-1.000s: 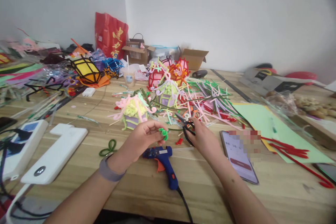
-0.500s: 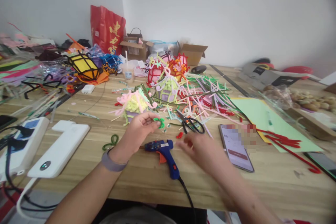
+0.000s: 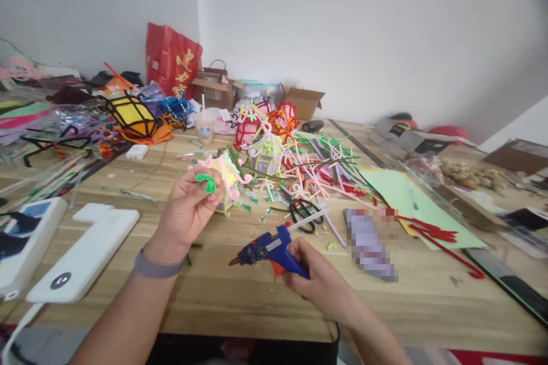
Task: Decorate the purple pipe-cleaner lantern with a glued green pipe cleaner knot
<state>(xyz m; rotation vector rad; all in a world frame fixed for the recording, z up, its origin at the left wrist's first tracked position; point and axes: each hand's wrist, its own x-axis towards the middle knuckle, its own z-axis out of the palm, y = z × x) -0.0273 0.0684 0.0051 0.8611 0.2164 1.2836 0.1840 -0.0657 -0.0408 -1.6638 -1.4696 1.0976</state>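
Observation:
Between the fingertips of my left hand [image 3: 188, 205] is a small bent green pipe-cleaner piece [image 3: 207, 183], held up over the table. My right hand [image 3: 319, 274] is wrapped round the handle of a blue glue gun [image 3: 274, 248] with an orange trigger. The gun's nozzle points left, and a clear glue stick [image 3: 310, 217] sticks out of its back. Just behind my left hand stands a pink and yellow pipe-cleaner lantern [image 3: 231, 179], partly hidden by the fingers. A green and lilac lantern [image 3: 266, 158] stands to its right.
Black-handled scissors [image 3: 305, 214] lie beyond the glue gun, near loose pipe cleaners [image 3: 329, 157]. A blurred-out phone [image 3: 371, 248] is at right, beside green paper [image 3: 411, 199]. A white power bank [image 3: 85, 256] and power strip [image 3: 29, 239] lie at left. A drink cup [image 3: 205, 128] stands behind.
My right hand has grasped the glue gun and lifted it off the table. My left hand has moved left and up with the green piece, turning it toward me.

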